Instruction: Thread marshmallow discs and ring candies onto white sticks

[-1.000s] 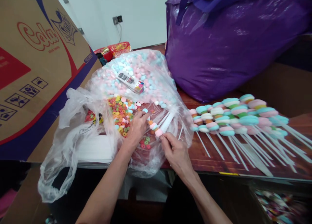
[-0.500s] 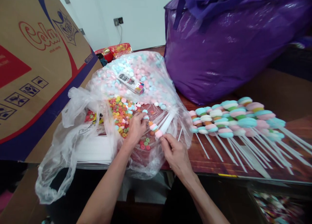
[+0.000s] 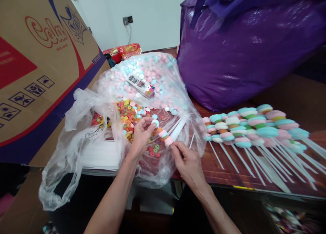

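Head view, left hand (image 3: 141, 132): narrow pinch, holding pale blue sweet (image 3: 155, 122).
Candy skewer (image 3: 163, 134): between hands, above clear plastic (image 3: 158, 176).
Right hand (image 3: 188, 162): fingertips closed at Candy skewer's near end.
Table (image 3: 210, 171), right: loaded sticks (image 3: 241, 130), sweets at far ends.

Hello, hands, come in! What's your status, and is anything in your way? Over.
Left hand pinching blue sweet. Right hand gripping sweet-threaded stick by its lower end. Crumpled clear plastic nearby, nothing visibly blocking.
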Tool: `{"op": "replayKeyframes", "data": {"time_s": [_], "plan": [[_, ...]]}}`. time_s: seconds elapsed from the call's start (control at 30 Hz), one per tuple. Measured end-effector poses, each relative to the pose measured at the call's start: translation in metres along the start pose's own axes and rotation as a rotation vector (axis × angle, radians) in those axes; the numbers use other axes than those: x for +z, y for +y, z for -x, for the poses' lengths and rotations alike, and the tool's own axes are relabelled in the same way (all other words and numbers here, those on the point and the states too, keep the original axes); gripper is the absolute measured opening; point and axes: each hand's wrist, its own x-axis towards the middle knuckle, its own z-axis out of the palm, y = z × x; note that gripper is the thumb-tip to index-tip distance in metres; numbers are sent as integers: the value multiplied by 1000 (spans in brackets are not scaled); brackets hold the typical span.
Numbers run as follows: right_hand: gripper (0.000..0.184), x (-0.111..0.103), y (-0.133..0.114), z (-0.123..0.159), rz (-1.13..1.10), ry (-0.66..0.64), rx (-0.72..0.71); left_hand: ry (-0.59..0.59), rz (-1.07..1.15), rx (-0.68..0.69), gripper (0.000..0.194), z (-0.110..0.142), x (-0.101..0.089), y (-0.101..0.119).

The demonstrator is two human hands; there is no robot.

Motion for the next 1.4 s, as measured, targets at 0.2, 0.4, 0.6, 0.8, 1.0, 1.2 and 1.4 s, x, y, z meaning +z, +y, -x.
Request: {"op": "replayKeyframes", "data": {"time_s": [0.2, 0.4, 0.6, 0.8, 1.0, 1.2, 1.4], "plan": [[23, 0, 0, -1, 7, 0, -9, 10, 4, 5, 32, 2, -1, -7], [24, 0, -1, -1, 10, 1, -30, 28, -30, 59, 29, 2, 1, -12], [24, 0, -1, -1, 37, -13, -30, 40, -6, 54, 30, 5, 2, -13], [25, 0, -1, -1, 75, -3, -35, 11, -38, 46, 30, 8, 0, -10], [26, -1, -1, -1, 65, 14, -30, 4, -118, 79, 25, 8, 1, -12], [26, 0, -1, 1, 75, 60, -56, 23, -151, 75, 20, 16, 8, -9], [27, -1, -2, -1, 118, 72, -96, 27, -239, 181, 16, 22, 16, -6]]}}
